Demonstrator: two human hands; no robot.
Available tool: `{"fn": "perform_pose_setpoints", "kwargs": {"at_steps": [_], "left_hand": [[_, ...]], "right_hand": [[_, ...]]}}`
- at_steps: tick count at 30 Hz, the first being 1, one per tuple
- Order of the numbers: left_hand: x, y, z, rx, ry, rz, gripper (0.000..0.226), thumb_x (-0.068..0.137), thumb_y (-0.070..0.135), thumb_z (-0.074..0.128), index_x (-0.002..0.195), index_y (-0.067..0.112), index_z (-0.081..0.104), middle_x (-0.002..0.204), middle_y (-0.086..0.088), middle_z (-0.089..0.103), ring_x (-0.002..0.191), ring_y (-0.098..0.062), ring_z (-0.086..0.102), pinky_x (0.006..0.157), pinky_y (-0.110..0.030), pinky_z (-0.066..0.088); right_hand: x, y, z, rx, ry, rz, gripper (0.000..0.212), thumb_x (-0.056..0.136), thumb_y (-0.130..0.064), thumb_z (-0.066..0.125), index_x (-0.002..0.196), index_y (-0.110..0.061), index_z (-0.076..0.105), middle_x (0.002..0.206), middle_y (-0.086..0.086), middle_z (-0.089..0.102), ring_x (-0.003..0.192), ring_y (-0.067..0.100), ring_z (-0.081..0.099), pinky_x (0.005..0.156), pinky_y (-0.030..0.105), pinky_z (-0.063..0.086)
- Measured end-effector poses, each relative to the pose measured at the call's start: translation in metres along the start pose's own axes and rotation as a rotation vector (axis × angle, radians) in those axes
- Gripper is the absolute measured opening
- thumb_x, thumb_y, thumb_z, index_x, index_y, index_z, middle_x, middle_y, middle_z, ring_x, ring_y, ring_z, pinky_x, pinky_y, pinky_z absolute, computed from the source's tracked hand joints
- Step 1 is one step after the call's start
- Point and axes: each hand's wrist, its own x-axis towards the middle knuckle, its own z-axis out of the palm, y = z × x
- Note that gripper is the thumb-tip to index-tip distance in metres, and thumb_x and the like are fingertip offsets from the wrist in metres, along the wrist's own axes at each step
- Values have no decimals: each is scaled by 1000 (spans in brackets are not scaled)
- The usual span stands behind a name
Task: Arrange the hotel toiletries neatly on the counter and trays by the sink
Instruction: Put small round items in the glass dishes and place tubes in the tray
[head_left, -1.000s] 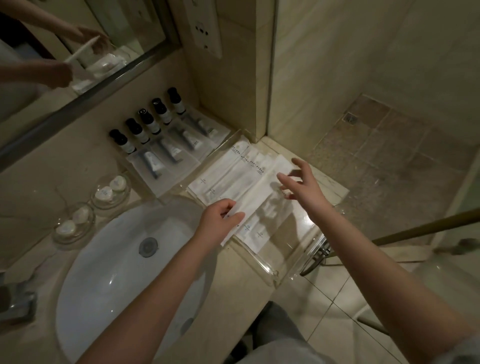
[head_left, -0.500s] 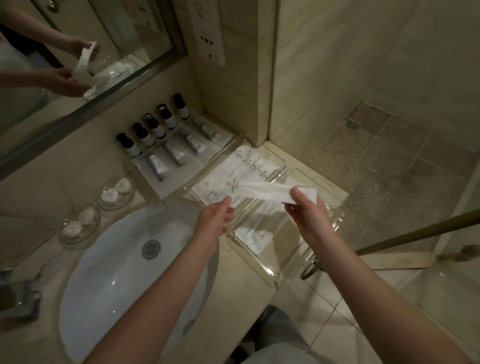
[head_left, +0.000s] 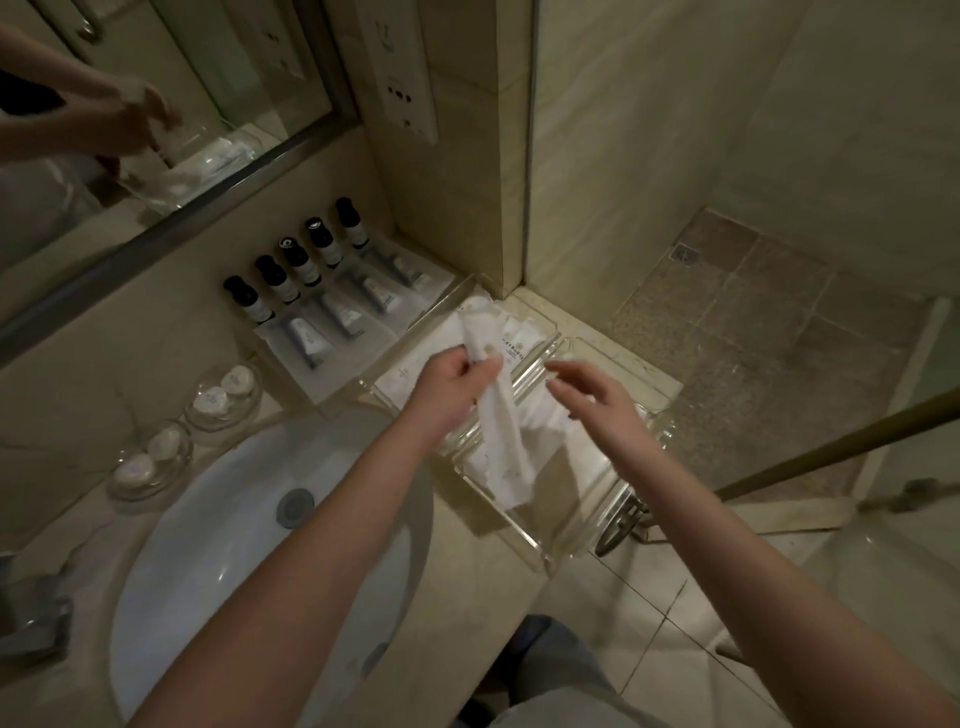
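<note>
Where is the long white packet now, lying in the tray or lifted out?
Lifted out: the left hand grips the white packet near its upper end, over the clear tray.

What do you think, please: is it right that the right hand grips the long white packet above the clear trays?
Not quite: it is the left hand that grips the long white packet above the clear trays. The right hand is open beside it and holds nothing, as the head view shows.

We see the left hand (head_left: 449, 387) pinching a white packet (head_left: 501, 415) over the clear tray (head_left: 540, 551); the right hand (head_left: 602, 402) hovers, fingers relaxed.
</note>
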Motion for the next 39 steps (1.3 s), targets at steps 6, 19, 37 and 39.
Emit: {"fn": "perform_pose_setpoints", "kwargs": {"at_steps": [6,19,37,39], "left_hand": [[-1,5,29,153,-294,17,17,90,22,57,92,7,66,78,-2,64,72,-15,61,67,-26,49],[7,-70,42,940,-326,126,45,93,25,48,137,13,43,152,-6,33,140,-22,29,113,-34,25],[-6,-110,62,1299,-441,175,62,96,43,34,148,26,6,159,0,-10,146,-21,-12,117,-49,4],[-6,-111,64,1293,-433,167,62,96,43,33,148,25,5,159,0,-11,146,-21,-13,117,-49,4]], "right_hand": [[23,-37,-22,-23,-44,-117,14,84,-16,67,94,-7,70,83,-7,62,79,11,52,70,25,44],[48,30,-63,-208,307,297,18,88,-12,56,71,-13,56,60,5,57,51,15,53,51,26,47],[9,65,-32,-1226,47,9,53,93,-44,45,135,-14,35,141,12,38,123,31,44,93,44,44],[3,69,-26,-1229,-21,62,62,89,-49,49,137,-13,32,141,10,39,128,29,42,99,43,41]]}}
